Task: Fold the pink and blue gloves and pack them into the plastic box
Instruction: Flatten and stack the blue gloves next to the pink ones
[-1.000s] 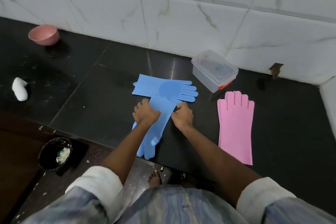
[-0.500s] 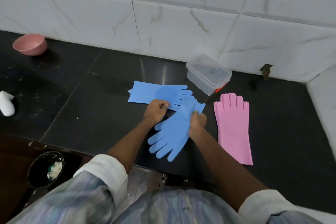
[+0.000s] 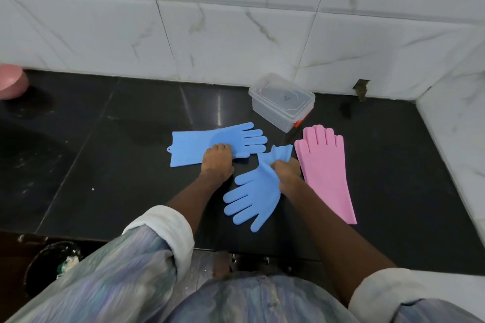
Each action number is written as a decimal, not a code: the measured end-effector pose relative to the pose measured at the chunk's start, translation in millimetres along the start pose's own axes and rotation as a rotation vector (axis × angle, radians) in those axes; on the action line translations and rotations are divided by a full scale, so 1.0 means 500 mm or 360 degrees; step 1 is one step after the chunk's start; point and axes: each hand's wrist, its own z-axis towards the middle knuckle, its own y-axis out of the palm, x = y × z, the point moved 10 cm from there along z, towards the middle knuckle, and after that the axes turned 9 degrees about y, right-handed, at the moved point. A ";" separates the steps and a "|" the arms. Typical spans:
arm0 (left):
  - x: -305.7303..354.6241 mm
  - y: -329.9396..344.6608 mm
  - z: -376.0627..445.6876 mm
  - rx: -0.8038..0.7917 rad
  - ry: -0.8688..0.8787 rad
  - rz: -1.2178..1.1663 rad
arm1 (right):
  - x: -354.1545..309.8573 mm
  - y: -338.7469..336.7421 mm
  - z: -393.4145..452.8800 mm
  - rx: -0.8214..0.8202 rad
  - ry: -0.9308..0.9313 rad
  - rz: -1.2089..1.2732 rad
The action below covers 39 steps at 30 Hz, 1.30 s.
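Observation:
Two blue rubber gloves lie on the black counter. The far blue glove (image 3: pixel 194 144) lies flat, its fingers pointing right; my left hand (image 3: pixel 217 160) rests on its near edge with curled fingers. The near blue glove (image 3: pixel 253 199) points its fingers toward me, and my right hand (image 3: pixel 287 173) pinches it at the wrist, where it is bunched up. A pink glove (image 3: pixel 325 165) lies flat to the right, its fingers pointing at the wall. The clear plastic box (image 3: pixel 282 101) with its lid on stands behind the gloves, by the wall.
A pink bowl (image 3: pixel 11 84) sits at the far left of the counter (image 3: pixel 118 165). White marble tiles close the back and right side. Below the counter's near edge stands a dark bucket (image 3: pixel 49 265) on the floor.
The near blue glove was turned from lying crosswise under both hands to pointing its fingers toward me and moved right. My left hand shifted onto the far blue glove.

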 end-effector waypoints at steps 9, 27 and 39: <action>0.155 0.086 -0.042 -0.0200 -0.0711 -0.2063 | -0.052 -0.056 -0.024 -0.0051 -0.0316 -0.0178; 0.230 0.080 -0.049 -0.0240 -0.0490 -0.2850 | -0.164 -0.089 -0.015 -0.0243 -0.0532 -0.0206; 0.172 0.091 -0.093 -0.0561 -0.0551 -0.2832 | -0.205 -0.166 -0.019 0.0292 -0.0570 -0.0159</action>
